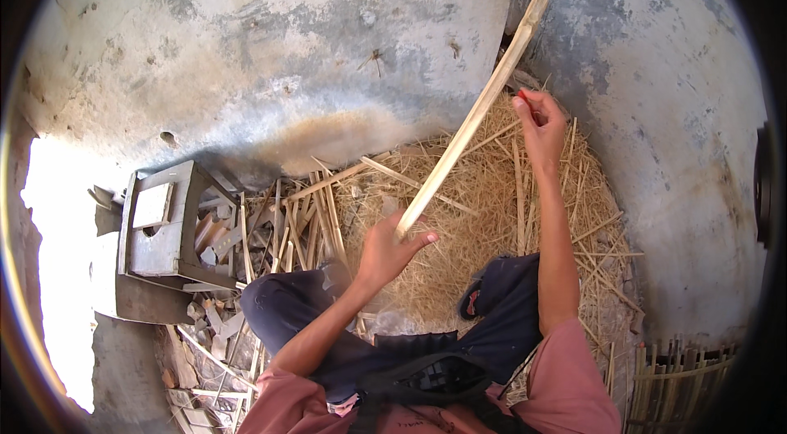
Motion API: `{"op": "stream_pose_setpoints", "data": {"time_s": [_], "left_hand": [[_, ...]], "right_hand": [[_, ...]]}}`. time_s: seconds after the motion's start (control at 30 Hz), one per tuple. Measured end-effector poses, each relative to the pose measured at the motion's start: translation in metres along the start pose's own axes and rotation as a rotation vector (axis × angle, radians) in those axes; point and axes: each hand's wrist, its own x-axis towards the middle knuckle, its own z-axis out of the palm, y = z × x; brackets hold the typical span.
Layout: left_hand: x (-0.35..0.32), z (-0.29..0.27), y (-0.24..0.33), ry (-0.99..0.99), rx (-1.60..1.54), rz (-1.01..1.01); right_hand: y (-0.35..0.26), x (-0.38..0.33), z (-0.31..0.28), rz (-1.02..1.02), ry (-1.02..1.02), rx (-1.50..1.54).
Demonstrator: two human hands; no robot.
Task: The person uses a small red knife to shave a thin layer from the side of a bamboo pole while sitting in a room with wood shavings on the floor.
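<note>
across the top of the frame, blotched grey-white plaster walls [279,49] meet above a heap of fine, tangled, straw-coloured shavings [496,188]. at left sits a boxy, weathered wooden stand [153,249], with jagged scraps [217,327] below it. from centre to upper right slants a long, straight, pale bamboo strip [485,102]; the left hand [384,255] has its fingers clamped on the lower end, thumb jutting aside. the right hand [544,124], just beside the strip, pinches a small red object [522,95].
</note>
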Motion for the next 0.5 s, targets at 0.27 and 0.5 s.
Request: {"op": "stream_pose_setpoints", "data": {"time_s": [0.27,0.5], "left_hand": [[0.007,-0.010,0.009,0.061,-0.056,-0.018],[0.018,-0.015,-0.008,0.092,-0.160,0.072]], "right_hand": [[-0.027,-0.052,0.004,0.113,-0.495,-0.288],[-0.049,-0.118,0.044,-0.314,-0.703,-0.111]]}}
